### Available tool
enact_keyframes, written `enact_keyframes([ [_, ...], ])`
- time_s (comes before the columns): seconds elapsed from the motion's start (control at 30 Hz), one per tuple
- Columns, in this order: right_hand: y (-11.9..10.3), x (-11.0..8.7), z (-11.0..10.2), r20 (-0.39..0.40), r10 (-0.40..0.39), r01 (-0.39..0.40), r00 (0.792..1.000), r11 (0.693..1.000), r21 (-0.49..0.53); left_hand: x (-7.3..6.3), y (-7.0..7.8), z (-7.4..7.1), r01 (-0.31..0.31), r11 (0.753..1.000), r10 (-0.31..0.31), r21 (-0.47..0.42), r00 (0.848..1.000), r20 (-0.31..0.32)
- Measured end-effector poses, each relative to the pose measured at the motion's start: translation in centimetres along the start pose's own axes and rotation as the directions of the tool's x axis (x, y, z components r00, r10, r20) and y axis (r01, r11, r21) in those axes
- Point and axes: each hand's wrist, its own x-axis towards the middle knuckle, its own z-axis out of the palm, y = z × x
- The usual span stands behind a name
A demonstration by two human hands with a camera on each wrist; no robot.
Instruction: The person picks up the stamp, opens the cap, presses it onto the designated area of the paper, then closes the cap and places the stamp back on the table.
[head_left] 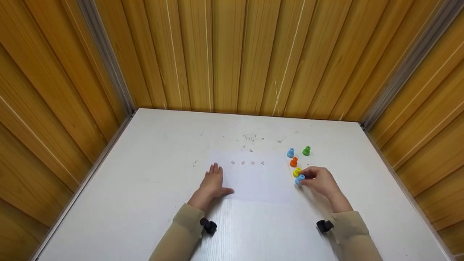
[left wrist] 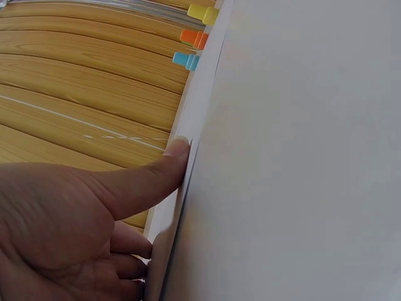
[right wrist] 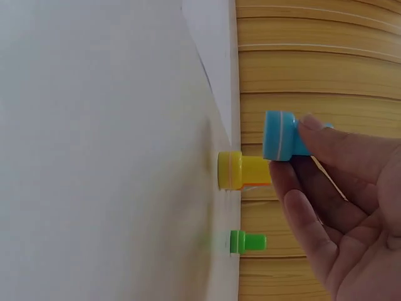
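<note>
A sheet of white paper [head_left: 259, 183] lies on the table with a row of several small printed marks [head_left: 253, 162] near its far edge. My left hand [head_left: 212, 183] rests flat at the paper's left side, thumb [left wrist: 147, 182] stretched out on it. My right hand [head_left: 320, 180] pinches a light blue toy stamp [right wrist: 280, 135] between thumb and fingers, its wide base facing down, just right of the paper. Close behind the held stamp stands a yellow stamp [head_left: 297, 172]. Beyond it are an orange stamp [head_left: 294, 162], a second blue stamp [head_left: 290, 152] and a green stamp [head_left: 306, 150].
Dark scuffs [head_left: 250, 137] mark the white table [head_left: 163, 145] beyond the paper. Wood-patterned panels [head_left: 224, 54] wall in the back and both sides, with grey metal posts [head_left: 108, 54] at the corners.
</note>
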Motion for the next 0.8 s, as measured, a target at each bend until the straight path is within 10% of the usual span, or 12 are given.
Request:
enact_keyframes([
  [0.8,1.3,0.0,0.1,0.105,0.033,-0.027,0.994,0.997,-0.066,-0.1,0.0,0.0,0.003,1.000,-0.003,-0.026,1.000,-0.001],
])
